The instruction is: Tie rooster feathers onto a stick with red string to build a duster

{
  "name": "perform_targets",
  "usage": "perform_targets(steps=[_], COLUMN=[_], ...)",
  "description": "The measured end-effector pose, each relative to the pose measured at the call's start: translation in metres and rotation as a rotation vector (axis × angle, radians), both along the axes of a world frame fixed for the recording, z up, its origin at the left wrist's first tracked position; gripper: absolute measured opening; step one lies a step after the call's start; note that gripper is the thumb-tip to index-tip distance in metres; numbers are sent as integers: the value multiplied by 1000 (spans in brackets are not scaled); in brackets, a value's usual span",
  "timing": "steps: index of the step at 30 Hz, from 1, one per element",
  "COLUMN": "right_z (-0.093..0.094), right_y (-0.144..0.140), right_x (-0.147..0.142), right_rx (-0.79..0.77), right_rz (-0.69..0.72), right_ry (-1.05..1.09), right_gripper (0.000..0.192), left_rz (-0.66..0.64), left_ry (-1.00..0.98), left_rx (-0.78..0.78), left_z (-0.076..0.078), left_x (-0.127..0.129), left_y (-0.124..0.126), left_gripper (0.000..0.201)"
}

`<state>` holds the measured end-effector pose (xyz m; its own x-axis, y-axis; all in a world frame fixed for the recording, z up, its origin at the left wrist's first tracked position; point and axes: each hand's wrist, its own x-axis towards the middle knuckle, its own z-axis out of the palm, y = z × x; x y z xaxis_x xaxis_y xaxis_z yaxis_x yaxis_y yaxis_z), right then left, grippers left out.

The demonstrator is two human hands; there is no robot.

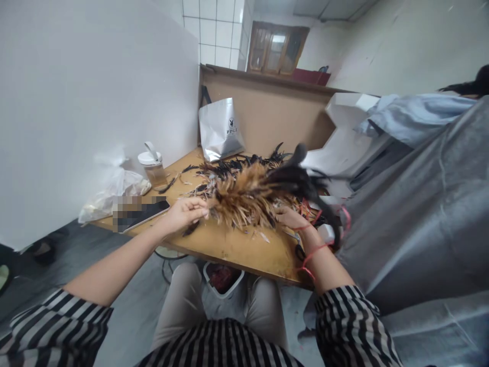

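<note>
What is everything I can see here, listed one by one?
feather bundle: one, tan with black tips, middle of the table, between both hands
loose feathers: many, dark, behind the bundle
table: one, wooden, brown
jar: one, clear with white lid, left back of table
plastic bag: one, clear, left edge of table
phone: one, dark, flat near the left hand
gift bag: one, silver, against the brown back board
grey cloth: one, right side
red string: one, around the right wrist
bin: one, white, under the table
left hand: pinching the bundle's stem end
right hand: on the bundle's feathers
</note>
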<state>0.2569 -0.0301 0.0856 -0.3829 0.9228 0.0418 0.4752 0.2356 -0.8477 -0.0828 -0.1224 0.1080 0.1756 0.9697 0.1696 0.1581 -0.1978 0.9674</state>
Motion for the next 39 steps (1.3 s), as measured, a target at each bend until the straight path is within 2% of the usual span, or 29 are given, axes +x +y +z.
perform_targets(steps=[4,9,11,14,17,21,25,28,32,35,39], right_z=[-4,9,22,41,44,18,-16,-32,-41,-45,-51], right_y=[-19,-69,-85,-95,-87,-57,-28,-18,-18,-23,-34], right_x=[11,46,53,41,-1,-72,-115,-127,-135,-139,-140], right_rx=[-148,-158,-144,26,138,24,-8,-45,5,55,145], right_rz=[178,184,169,64,12,22,-53,-169,-269,-341,-348], right_ry=[-108,-158,-161,-104,77,317,457,543,626,594,502], right_gripper=[37,36,35,40,31,34,27,23,23,23,22], left_rz=[140,345,359,301,209,142,175,251,332,371,427], left_ry=[-177,-290,-326,-397,-497,-560,-577,-572,-567,-551,-479], left_rx=[-64,-69,-84,-104,-119,-155,-160,-129,-61,6,42], left_z=[0,-7,-9,-10,-13,-20,-28,-35,-47,-56,-63], left_x=[-10,-39,-41,-19,23,75,100,104,105,106,107], left_y=[14,31,36,40,41,38,36,39,46,48,46], left_gripper=[24,26,26,26,27,29,32,34,33,30,23])
